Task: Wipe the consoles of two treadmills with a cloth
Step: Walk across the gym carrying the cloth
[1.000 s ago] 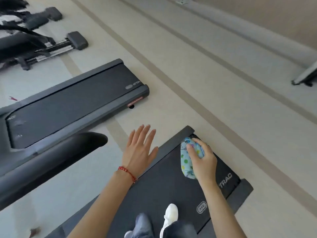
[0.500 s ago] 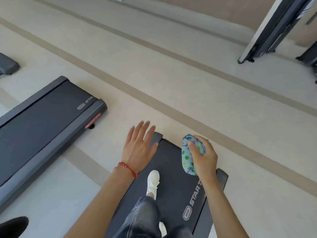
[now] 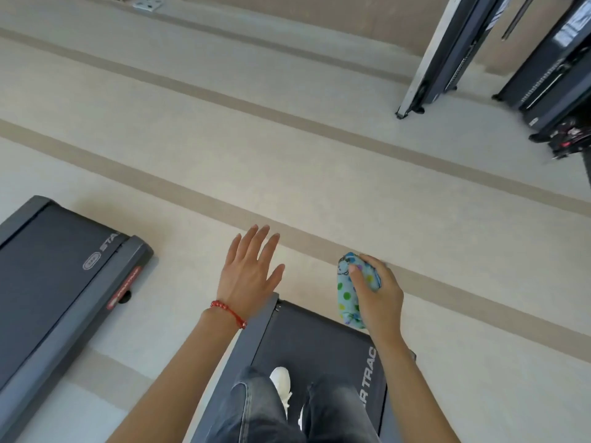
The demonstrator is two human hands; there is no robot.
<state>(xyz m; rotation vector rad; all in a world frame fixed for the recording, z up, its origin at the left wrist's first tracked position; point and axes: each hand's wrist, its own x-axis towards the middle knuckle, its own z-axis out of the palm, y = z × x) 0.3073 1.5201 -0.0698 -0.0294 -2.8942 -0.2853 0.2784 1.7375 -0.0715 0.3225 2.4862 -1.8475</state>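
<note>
My right hand (image 3: 379,294) grips a bunched light-blue cloth (image 3: 347,290) with coloured dots, held over the rear end of a dark treadmill deck (image 3: 316,343). I stand on that deck; my jeans and a white shoe (image 3: 281,383) show at the bottom. My left hand (image 3: 248,273) hovers flat with fingers spread, holding nothing, a red bracelet on its wrist. A second treadmill deck (image 3: 54,282) lies to the left. No console is in view.
Beige floor with darker stripes (image 3: 287,219) stretches ahead. Folded-up machines (image 3: 447,52) and another dark machine (image 3: 550,75) stand at the upper right by the wall. A floor socket plate (image 3: 147,3) sits at the top left.
The view has swung right and forward: the left treadmill slid toward the left edge, and machines at the upper right came into view. Both hands keep their pose, cloth still gripped.
</note>
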